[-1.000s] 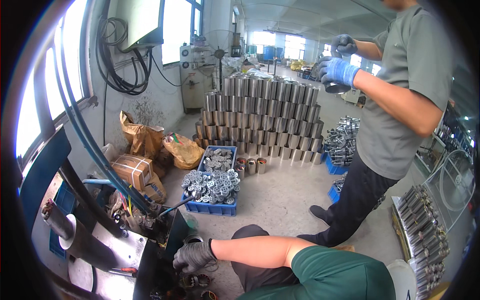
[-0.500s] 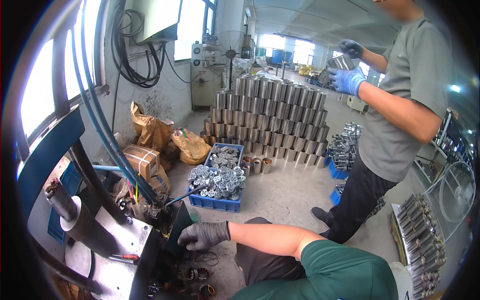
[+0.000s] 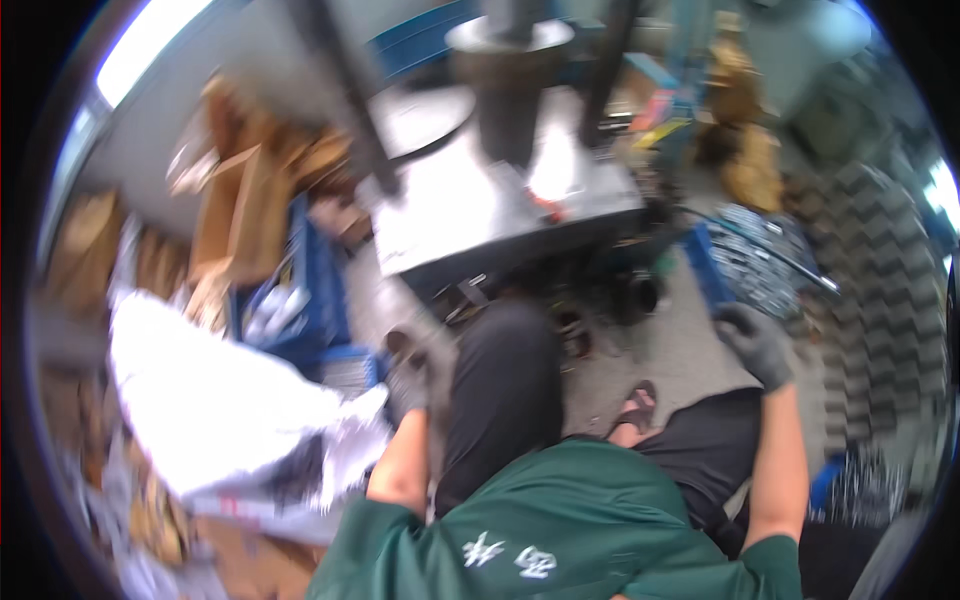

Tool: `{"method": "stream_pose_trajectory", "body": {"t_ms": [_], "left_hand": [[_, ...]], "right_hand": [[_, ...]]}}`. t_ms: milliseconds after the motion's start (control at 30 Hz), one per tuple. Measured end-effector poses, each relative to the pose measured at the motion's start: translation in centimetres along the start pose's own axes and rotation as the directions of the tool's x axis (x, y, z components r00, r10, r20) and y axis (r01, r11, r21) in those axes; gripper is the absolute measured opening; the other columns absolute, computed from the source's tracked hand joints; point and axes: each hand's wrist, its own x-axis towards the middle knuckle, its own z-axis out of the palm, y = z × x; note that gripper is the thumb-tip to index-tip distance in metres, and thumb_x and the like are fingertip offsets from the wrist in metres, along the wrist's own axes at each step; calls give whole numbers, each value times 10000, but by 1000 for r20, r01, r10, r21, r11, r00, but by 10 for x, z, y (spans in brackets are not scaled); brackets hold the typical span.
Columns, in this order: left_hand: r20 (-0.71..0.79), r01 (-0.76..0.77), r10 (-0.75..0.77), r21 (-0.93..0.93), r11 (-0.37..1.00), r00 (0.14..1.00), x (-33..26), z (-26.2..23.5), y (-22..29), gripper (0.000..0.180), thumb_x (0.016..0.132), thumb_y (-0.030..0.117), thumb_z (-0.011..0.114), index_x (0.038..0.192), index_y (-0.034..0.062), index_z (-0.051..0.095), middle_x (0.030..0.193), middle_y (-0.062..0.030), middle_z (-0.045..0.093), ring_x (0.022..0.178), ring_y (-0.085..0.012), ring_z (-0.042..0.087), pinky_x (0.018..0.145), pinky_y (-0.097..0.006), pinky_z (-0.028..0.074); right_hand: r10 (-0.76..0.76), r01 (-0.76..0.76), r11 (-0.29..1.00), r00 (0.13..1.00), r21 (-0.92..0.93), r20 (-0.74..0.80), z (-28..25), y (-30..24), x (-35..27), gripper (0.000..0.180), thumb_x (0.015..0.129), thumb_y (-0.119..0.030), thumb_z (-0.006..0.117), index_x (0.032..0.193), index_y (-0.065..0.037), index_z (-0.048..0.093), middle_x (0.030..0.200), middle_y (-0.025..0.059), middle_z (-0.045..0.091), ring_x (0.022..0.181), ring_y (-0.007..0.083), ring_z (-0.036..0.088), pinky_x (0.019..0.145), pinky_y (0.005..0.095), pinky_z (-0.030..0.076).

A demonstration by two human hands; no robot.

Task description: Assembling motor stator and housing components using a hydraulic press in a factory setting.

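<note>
My left hand [image 3: 407,380], in a dark grey glove, is beside my left knee, next to a white sack [image 3: 230,400]. Motion blur smears its fingers, and I cannot make out whether the dark brownish shape at their tips is a held thing. My right hand [image 3: 757,345], gloved the same way, hangs above my right knee, close to a blue crate [image 3: 706,265] full of grey metal parts [image 3: 750,262]. Its fingers are blurred too, and no object shows in them. Ahead stands a machine with a bright metal table [image 3: 450,215] and a dark upright cylinder [image 3: 508,100].
An orange-handled tool [image 3: 545,207] lies on the machine table. Left of it are an open cardboard box [image 3: 228,215] and a blue bin [image 3: 315,290]. Stacked metal cylinders [image 3: 880,290] stand at the right. My sandalled foot [image 3: 635,408] is on the floor below the machine.
My view has swung left and down, bringing the machine to the middle and my left hand into sight. My right hand is now away from the machine's edge. The co-worker is out of view.
</note>
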Motion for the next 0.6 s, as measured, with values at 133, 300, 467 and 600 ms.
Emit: {"method": "stream_pose_trajectory", "body": {"t_ms": [133, 300, 467, 600], "left_hand": [[349, 516, -416, -272, 812, 840, 21, -38, 149, 463, 837, 307, 805, 1247, 128, 684, 1376, -190, 593, 1159, -416, 632, 1007, -507, 517], [259, 472, -408, -271, 839, 875, 20, -39, 67, 474, 780, 314, 856, 1186, 110, 721, 1388, -233, 576, 1177, -428, 629, 1021, -487, 518], [55, 374, -398, -480, 794, 916, 24, -39, 65, 430, 833, 297, 819, 1120, -3, 712, 1214, -259, 672, 1192, -428, 618, 1035, -485, 487], [128, 267, -470, -933, 242, 874, 21, -77, 110, 308, 838, 262, 865, 946, 20, 710, 846, -67, 711, 750, -214, 656, 730, -360, 538]], "right_hand": [[-10, 7, 997, 999, -77, -33, -30, 21, -24, 285, 960, 34, 654, 1246, 36, 650, 1123, 127, 724, 1046, 197, 707, 953, 320, 548], [-475, 407, 834, 873, -372, -111, -18, -43, -11, 374, 929, 116, 616, 1274, -27, 637, 1207, 168, 691, 1138, 307, 678, 979, 390, 541], [-679, 325, 618, 679, -716, -278, -85, -80, -28, 362, 914, 87, 634, 1255, -32, 644, 1202, 177, 690, 1150, 338, 656, 1008, 450, 521], [-343, -33, 573, 898, -819, -277, -123, -88, -18, 262, 908, -23, 647, 1166, 23, 667, 1092, 189, 684, 1089, 364, 654, 1031, 429, 482]]}}
